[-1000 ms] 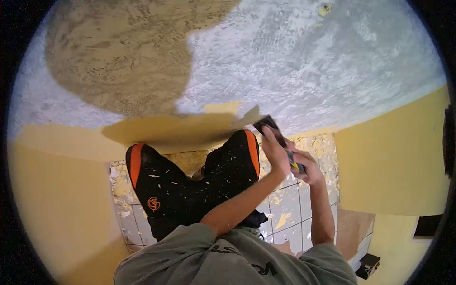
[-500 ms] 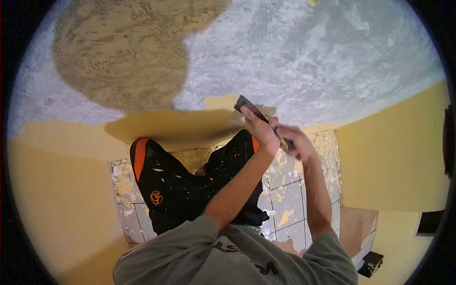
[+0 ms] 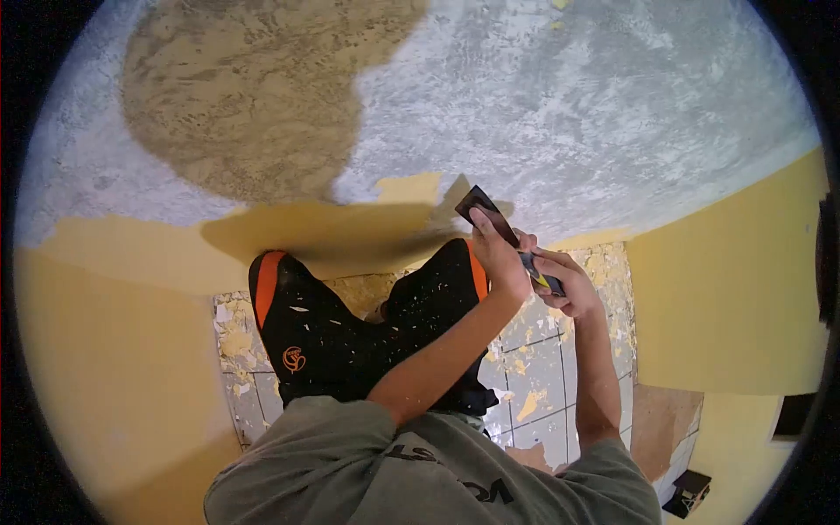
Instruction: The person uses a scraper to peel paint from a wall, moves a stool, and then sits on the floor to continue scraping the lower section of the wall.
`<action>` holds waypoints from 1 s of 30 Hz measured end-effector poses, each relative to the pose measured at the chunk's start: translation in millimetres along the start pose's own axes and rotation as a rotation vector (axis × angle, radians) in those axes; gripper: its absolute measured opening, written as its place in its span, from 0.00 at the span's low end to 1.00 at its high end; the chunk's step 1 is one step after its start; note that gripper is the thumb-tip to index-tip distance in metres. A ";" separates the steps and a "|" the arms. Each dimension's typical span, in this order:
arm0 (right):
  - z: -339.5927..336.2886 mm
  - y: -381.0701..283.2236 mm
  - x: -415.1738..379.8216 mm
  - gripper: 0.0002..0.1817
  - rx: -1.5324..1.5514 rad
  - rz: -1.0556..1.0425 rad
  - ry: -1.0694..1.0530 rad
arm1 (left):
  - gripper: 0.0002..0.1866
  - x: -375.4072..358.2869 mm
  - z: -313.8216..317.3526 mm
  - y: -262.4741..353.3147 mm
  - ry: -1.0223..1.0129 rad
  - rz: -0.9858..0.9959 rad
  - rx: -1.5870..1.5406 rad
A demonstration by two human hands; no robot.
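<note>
While both hands are raised in front of the knees, the scraper [image 3: 497, 220] slants between them, close to the lower part of the wall [image 3: 560, 122]; whether its dark blade touches the wall, I cannot tell. The left hand [image 3: 500, 261] has its grip closed on the blade end, thumb lying along the flat face. The right hand [image 3: 566, 283] grips the grey-and-yellow handle, its fingers wrapped around it. Beside the blade, a shadow falls on the wall. Most of the wall shows mottled grey-white, with a large brownish area at the upper left and a ragged strip of yellow paint [image 3: 408, 187] along the bottom. Just behind the hands are black trousers [image 3: 411, 350] with orange side stripes, sprinkled with pale flecks. Yellow and white flakes [image 3: 532, 404] litter the tiled floor [image 3: 547, 357]. Farther out, at the lower right, stands a black object [image 3: 686, 492] too small to identify.
</note>
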State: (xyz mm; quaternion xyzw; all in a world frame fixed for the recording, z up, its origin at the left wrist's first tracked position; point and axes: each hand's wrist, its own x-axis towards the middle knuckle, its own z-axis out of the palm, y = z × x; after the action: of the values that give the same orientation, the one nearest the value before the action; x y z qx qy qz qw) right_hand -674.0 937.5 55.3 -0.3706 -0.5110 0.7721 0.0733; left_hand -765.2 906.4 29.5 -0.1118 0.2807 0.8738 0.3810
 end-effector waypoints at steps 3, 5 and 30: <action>13.9 -18.4 14.2 0.20 -0.077 -0.022 0.046 | 0.25 25.6 -2.4 20.8 0.125 -0.010 -0.056; 13.0 -6.7 9.2 0.20 -0.002 -0.011 0.050 | 0.25 32.6 -5.2 16.9 0.054 -0.002 -0.088; 163.0 68.2 -7.2 0.23 0.100 0.069 -0.085 | 0.17 -18.1 -106.3 145.8 0.115 -0.081 0.097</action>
State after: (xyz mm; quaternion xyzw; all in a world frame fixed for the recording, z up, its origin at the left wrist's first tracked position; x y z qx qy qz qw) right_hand -756.3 782.3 34.4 -0.3509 -0.4614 0.8137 0.0434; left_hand -861.0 753.8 9.1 -0.1544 0.3393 0.8351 0.4045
